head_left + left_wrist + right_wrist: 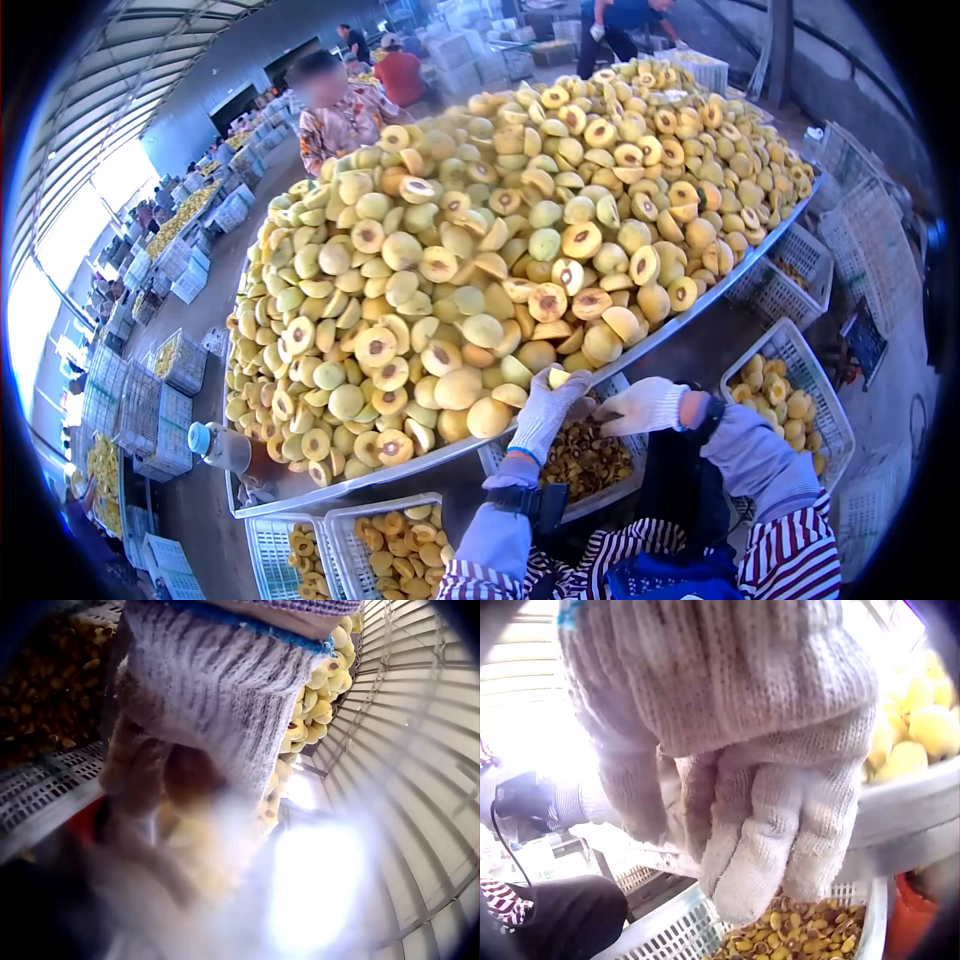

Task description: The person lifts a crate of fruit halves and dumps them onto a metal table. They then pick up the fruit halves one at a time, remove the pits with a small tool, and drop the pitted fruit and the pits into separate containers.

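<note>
My left hand [541, 418], in a white knit glove, holds a yellow fruit half [558, 378], which looks like a peach or apricot, at the near edge of the heaped table. In the left wrist view the glove's fingers bend round blurred yellow flesh [189, 832]. My right hand [643, 405], gloved too, is close to the left, its fingers bent downward in the right wrist view; I cannot tell whether it holds anything. Beneath both hands, a pale crate [679, 930] contains brown and yellow pits and scraps [802, 934].
Halved fruit [480, 330] is heaped on a long metal-edged table [735, 262]. Crates of fruit stand at left [340, 535] and right [845, 440] of my body. A capped bottle [225, 447] is at the left corner. Another person [345, 115] is across the table.
</note>
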`<action>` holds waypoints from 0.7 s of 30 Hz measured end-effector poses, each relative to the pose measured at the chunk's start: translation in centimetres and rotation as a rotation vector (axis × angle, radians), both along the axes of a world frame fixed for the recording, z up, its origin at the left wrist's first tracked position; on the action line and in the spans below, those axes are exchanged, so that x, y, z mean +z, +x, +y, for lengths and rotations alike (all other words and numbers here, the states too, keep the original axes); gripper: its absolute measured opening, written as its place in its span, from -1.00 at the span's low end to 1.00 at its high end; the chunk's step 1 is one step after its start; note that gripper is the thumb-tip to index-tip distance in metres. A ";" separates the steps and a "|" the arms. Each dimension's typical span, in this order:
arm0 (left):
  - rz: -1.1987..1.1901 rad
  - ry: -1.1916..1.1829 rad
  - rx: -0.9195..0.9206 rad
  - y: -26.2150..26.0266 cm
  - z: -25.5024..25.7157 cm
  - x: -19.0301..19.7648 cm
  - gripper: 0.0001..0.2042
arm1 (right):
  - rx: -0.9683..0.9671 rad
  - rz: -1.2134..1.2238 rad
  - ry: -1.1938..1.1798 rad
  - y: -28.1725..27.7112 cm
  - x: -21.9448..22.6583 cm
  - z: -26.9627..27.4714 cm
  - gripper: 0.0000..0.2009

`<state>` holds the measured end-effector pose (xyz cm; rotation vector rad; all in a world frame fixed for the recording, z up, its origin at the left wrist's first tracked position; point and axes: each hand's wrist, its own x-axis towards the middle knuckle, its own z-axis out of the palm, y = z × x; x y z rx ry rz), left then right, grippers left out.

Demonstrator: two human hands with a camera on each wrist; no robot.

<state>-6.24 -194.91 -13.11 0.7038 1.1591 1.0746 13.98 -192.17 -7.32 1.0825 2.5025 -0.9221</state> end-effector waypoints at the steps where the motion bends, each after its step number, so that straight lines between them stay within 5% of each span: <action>1: 0.016 0.008 -0.002 0.0 0.2 -0.9 -0.39 | -0.022 0.000 0.017 0.7 0.6 -0.3 -0.50; 6: 0.145 -0.056 -0.029 0.4 -0.2 1.0 -0.32 | -0.247 0.182 0.095 5.3 2.9 -2.5 -0.53; 9: 0.134 -0.029 -0.041 0.3 -0.9 2.0 -0.11 | -0.507 0.345 0.281 9.6 1.2 -3.3 -0.59; 11: 0.623 -0.046 -0.090 0.5 -0.7 3.8 -0.13 | -0.642 0.291 0.451 13.2 -1.5 -3.3 -0.62; 12: 1.101 -0.037 -0.051 1.0 -1.5 6.9 -0.11 | -0.720 0.281 0.376 14.5 -0.9 -3.9 -0.63; 15: 1.593 0.806 0.166 -0.2 -0.7 5.0 -0.06 | -0.842 0.206 0.259 19.4 -6.5 -3.6 -0.62; 16: 1.776 0.775 0.049 -0.1 0.2 5.7 -0.08 | -0.853 0.212 0.184 19.9 -7.1 -3.8 -0.61; 19: 1.825 0.787 -0.044 1.0 3.1 2.4 -0.29 | -0.747 0.275 0.143 21.9 -15.3 -3.2 -0.58; 21: 1.838 0.703 -0.116 1.5 3.9 1.1 -0.35 | -0.867 0.257 -0.084 21.2 -17.7 -2.1 -0.55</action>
